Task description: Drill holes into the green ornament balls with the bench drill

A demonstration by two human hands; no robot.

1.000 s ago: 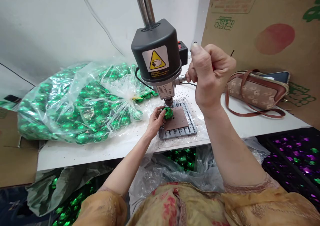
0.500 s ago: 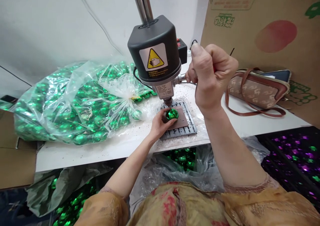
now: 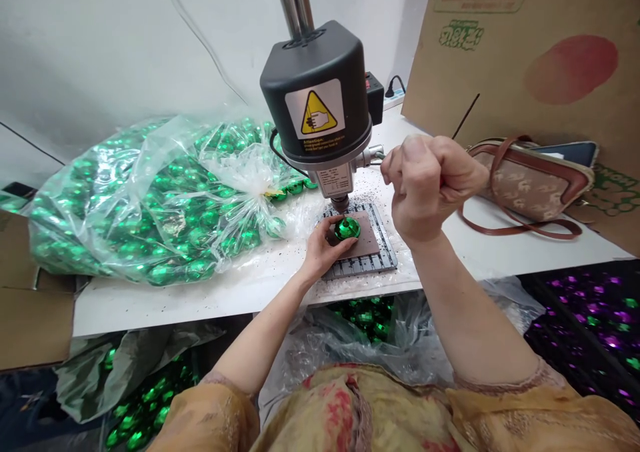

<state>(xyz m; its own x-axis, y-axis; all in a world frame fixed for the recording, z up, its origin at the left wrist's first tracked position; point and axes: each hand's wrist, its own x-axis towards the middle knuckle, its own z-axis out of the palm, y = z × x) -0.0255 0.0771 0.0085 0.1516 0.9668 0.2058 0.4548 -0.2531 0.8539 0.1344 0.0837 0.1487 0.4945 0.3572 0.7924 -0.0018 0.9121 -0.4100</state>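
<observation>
My left hand [image 3: 323,244] grips a shiny green ball [image 3: 347,229] between thumb and fingers, on a brown pad [image 3: 367,237] over the slotted metal base [image 3: 386,257]. Directly above the ball is the chuck of a small black drill press [image 3: 315,99]; its bit reaches the ball's top, though I cannot tell how deep. My right hand [image 3: 425,182] is closed in a fist around the press's feed handle [image 3: 373,157], whose grip is mostly hidden by the fingers.
A tied clear bag [image 3: 150,205] of green balls fills the table's left side. A patterned handbag [image 3: 535,179] with a brown strap lies right, before a large cardboard box [image 3: 525,59]. Dark shavings litter the white table [image 3: 200,299]. Purple and green balls [image 3: 590,305] sit below right.
My right hand has come down and slightly right with the feed handle. The drill bit has dropped to the ball. My left hand keeps its hold, and the camera has shifted slightly.
</observation>
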